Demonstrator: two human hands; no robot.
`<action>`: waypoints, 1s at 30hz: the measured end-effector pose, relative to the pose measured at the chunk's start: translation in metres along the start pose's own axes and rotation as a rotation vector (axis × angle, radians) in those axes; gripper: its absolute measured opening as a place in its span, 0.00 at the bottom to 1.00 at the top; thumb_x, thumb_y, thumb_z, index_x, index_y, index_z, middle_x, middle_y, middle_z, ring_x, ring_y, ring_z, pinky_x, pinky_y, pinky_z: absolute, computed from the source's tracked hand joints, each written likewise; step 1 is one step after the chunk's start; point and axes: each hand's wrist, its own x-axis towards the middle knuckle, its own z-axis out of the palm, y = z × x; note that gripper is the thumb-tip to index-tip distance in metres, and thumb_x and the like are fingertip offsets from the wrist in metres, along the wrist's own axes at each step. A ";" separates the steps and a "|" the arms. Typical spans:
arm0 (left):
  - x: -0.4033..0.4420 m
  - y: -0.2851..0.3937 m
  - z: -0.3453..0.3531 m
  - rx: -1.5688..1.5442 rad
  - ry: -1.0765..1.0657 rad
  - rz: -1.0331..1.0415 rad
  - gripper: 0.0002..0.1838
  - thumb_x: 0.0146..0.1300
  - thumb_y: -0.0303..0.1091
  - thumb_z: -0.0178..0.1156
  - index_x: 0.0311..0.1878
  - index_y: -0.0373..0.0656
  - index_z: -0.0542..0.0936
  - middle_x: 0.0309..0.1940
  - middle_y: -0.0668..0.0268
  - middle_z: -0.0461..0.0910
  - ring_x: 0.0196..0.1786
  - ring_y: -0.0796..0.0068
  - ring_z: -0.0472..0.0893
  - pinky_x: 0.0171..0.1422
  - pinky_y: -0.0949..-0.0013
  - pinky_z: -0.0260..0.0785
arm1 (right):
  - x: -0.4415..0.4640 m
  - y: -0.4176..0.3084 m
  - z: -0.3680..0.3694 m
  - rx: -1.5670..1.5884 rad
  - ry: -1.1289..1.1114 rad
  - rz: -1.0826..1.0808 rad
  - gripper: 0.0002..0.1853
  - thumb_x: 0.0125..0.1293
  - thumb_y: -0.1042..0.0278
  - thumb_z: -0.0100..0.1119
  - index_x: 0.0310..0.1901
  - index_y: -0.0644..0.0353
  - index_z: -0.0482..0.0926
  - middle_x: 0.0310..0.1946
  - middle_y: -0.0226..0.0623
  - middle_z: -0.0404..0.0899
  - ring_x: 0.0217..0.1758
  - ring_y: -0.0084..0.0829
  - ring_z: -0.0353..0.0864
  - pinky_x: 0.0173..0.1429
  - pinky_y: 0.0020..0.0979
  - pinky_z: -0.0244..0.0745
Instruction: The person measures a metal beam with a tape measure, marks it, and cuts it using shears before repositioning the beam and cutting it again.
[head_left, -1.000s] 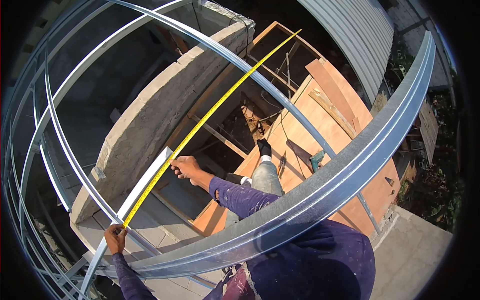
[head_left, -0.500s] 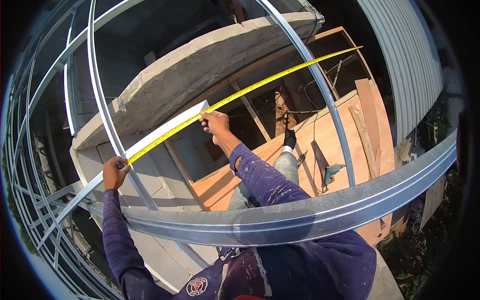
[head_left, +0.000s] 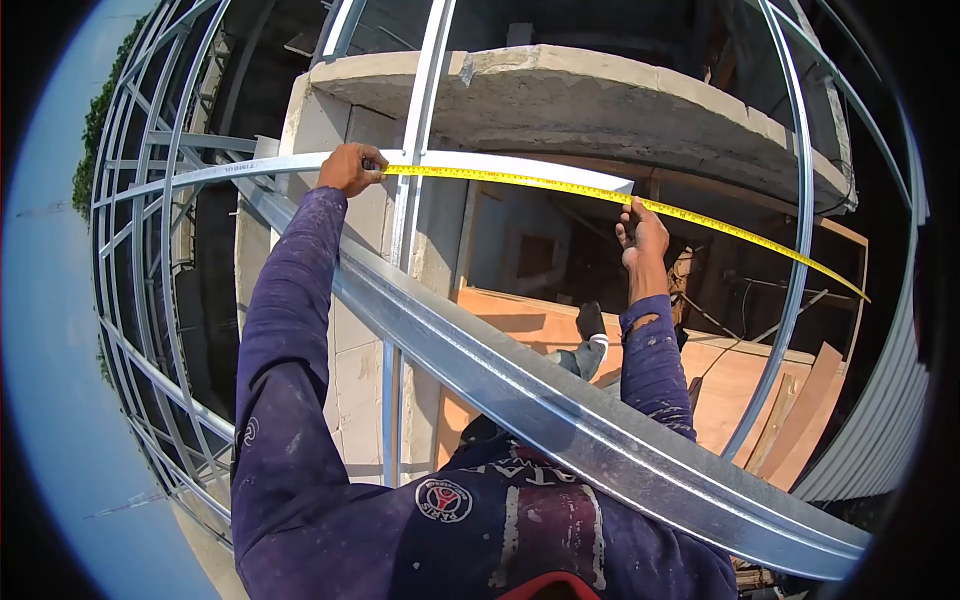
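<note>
A yellow tape measure blade (head_left: 510, 179) stretches along a pale metal batten (head_left: 250, 168) and on past the batten's right end. My left hand (head_left: 350, 168) is closed on the tape's left end, against the batten just left of an upright steel rail (head_left: 424, 90). Near the batten's right end, my right hand (head_left: 645, 238) pinches the tape's lower edge between thumb and fingers. Beyond that hand the blade's free tip sags down to the right. Any tape case is hidden from view.
A wide galvanized channel (head_left: 560, 430) crosses diagonally in front of my chest. Behind the batten lies a concrete ledge (head_left: 600, 95). Plywood boards (head_left: 735, 385) are below, with a foot (head_left: 592, 325) over them. More steel framing (head_left: 170, 300) rises at left; corrugated sheet (head_left: 870, 450) is at right.
The view has swung left, so the hands, tape and batten appear farther right and higher. Both hands keep their hold along the tape. The drill on the plywood has dropped out of sight.
</note>
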 end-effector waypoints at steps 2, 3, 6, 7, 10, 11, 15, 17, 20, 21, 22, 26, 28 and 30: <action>0.004 0.002 0.001 0.022 0.001 -0.004 0.14 0.52 0.34 0.77 0.45 0.53 0.90 0.40 0.63 0.89 0.40 0.64 0.86 0.50 0.64 0.77 | 0.002 0.001 0.000 -0.003 0.006 -0.002 0.07 0.68 0.66 0.65 0.42 0.58 0.82 0.32 0.31 0.83 0.31 0.21 0.79 0.32 0.23 0.74; 0.004 0.003 0.001 0.023 -0.002 -0.008 0.14 0.52 0.34 0.77 0.45 0.53 0.90 0.40 0.63 0.89 0.40 0.64 0.86 0.50 0.64 0.77 | 0.003 0.001 -0.001 -0.005 0.006 0.003 0.07 0.68 0.66 0.65 0.42 0.58 0.82 0.32 0.31 0.83 0.31 0.21 0.79 0.32 0.23 0.74; 0.007 0.004 0.000 0.012 0.014 0.002 0.15 0.52 0.35 0.77 0.45 0.53 0.90 0.40 0.63 0.89 0.40 0.64 0.86 0.49 0.64 0.77 | 0.006 -0.001 -0.001 -0.014 0.018 -0.009 0.07 0.68 0.66 0.65 0.43 0.58 0.82 0.33 0.31 0.84 0.31 0.21 0.79 0.33 0.24 0.75; 0.009 0.004 -0.001 0.014 0.011 -0.001 0.15 0.51 0.35 0.78 0.45 0.52 0.90 0.41 0.63 0.89 0.40 0.64 0.86 0.49 0.64 0.77 | 0.008 -0.003 -0.001 -0.004 0.043 -0.001 0.06 0.68 0.66 0.65 0.43 0.57 0.82 0.33 0.31 0.84 0.31 0.21 0.79 0.33 0.25 0.74; 0.013 -0.001 -0.001 0.028 0.006 0.006 0.15 0.51 0.35 0.78 0.45 0.52 0.90 0.41 0.64 0.89 0.40 0.64 0.85 0.49 0.64 0.77 | 0.017 -0.005 -0.013 0.028 0.068 0.005 0.05 0.68 0.67 0.66 0.42 0.56 0.83 0.34 0.31 0.84 0.33 0.22 0.80 0.34 0.26 0.74; 0.014 -0.003 -0.001 0.041 0.007 0.020 0.16 0.51 0.35 0.78 0.45 0.52 0.90 0.41 0.64 0.89 0.40 0.65 0.85 0.49 0.64 0.76 | 0.021 -0.006 -0.018 0.047 0.084 0.001 0.05 0.68 0.66 0.66 0.41 0.56 0.83 0.33 0.30 0.84 0.33 0.22 0.80 0.35 0.26 0.74; 0.017 -0.005 -0.002 0.030 0.007 0.030 0.15 0.52 0.35 0.78 0.45 0.51 0.90 0.41 0.64 0.89 0.40 0.65 0.85 0.49 0.64 0.76 | 0.031 -0.015 -0.035 0.090 0.110 0.006 0.05 0.68 0.66 0.66 0.40 0.55 0.84 0.32 0.29 0.84 0.32 0.21 0.79 0.35 0.26 0.73; 0.017 -0.004 -0.002 0.028 -0.001 0.006 0.15 0.53 0.34 0.77 0.45 0.51 0.90 0.41 0.64 0.89 0.40 0.65 0.85 0.49 0.64 0.76 | 0.033 -0.017 -0.041 0.074 0.127 -0.013 0.04 0.68 0.66 0.66 0.40 0.55 0.84 0.31 0.28 0.84 0.32 0.21 0.79 0.36 0.26 0.73; 0.017 -0.005 0.000 0.030 -0.001 0.019 0.15 0.53 0.33 0.77 0.46 0.51 0.90 0.42 0.64 0.89 0.40 0.65 0.86 0.49 0.64 0.76 | 0.040 -0.022 -0.049 0.083 0.162 0.004 0.04 0.68 0.66 0.66 0.40 0.54 0.84 0.31 0.28 0.84 0.31 0.21 0.79 0.36 0.26 0.73; 0.016 -0.005 0.000 0.028 -0.003 0.017 0.15 0.53 0.33 0.77 0.46 0.51 0.90 0.42 0.64 0.89 0.40 0.65 0.86 0.49 0.64 0.76 | 0.050 -0.020 -0.058 0.057 0.149 -0.011 0.04 0.67 0.66 0.67 0.40 0.55 0.84 0.31 0.28 0.83 0.32 0.22 0.79 0.36 0.27 0.73; 0.016 -0.006 0.001 0.021 -0.004 0.014 0.15 0.53 0.33 0.77 0.46 0.51 0.90 0.42 0.64 0.89 0.40 0.65 0.86 0.49 0.64 0.76 | 0.056 -0.021 -0.064 0.054 0.150 -0.009 0.04 0.67 0.66 0.67 0.40 0.55 0.84 0.31 0.28 0.83 0.32 0.22 0.79 0.36 0.27 0.73; 0.016 -0.008 0.001 0.036 -0.006 -0.002 0.15 0.53 0.34 0.77 0.46 0.51 0.90 0.43 0.64 0.89 0.41 0.65 0.86 0.50 0.64 0.76 | 0.067 -0.026 -0.080 0.050 0.168 -0.047 0.06 0.65 0.66 0.69 0.38 0.57 0.83 0.31 0.30 0.83 0.31 0.22 0.79 0.34 0.27 0.74; 0.016 -0.009 0.001 0.016 -0.004 -0.006 0.16 0.53 0.34 0.77 0.46 0.51 0.90 0.43 0.64 0.89 0.41 0.64 0.86 0.50 0.64 0.76 | 0.070 -0.029 -0.086 0.060 0.189 -0.065 0.06 0.65 0.66 0.69 0.38 0.57 0.83 0.31 0.30 0.83 0.30 0.22 0.79 0.34 0.27 0.74; 0.014 -0.010 -0.001 -0.001 0.000 -0.012 0.16 0.53 0.34 0.78 0.46 0.52 0.90 0.43 0.64 0.89 0.41 0.64 0.86 0.50 0.65 0.76 | 0.080 -0.031 -0.095 0.056 0.183 -0.064 0.06 0.65 0.66 0.69 0.39 0.57 0.83 0.31 0.30 0.82 0.30 0.23 0.79 0.34 0.27 0.75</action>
